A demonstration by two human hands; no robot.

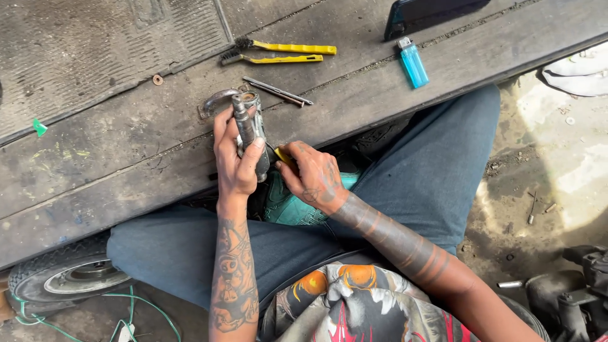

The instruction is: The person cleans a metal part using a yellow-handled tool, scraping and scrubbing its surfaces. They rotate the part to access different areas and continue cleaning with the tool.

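My left hand [234, 158] grips a grey metal cylindrical part [248, 126] upright against the edge of a worn wooden board [126, 164]. A curved metal piece [215, 100] sticks out behind it. My right hand [313, 177] holds a small yellow-handled tool [285, 158] with its tip at the lower side of the metal part. Both forearms are tattooed. I sit with my knees in blue jeans under the board.
On the board lie two yellow-handled wire brushes [285, 52], two thin metal rods [277, 91], a blue lighter [413, 62], a dark phone [430, 12] and a small washer [158, 80]. A small wheel [69, 275] and green wire [136, 310] are at lower left.
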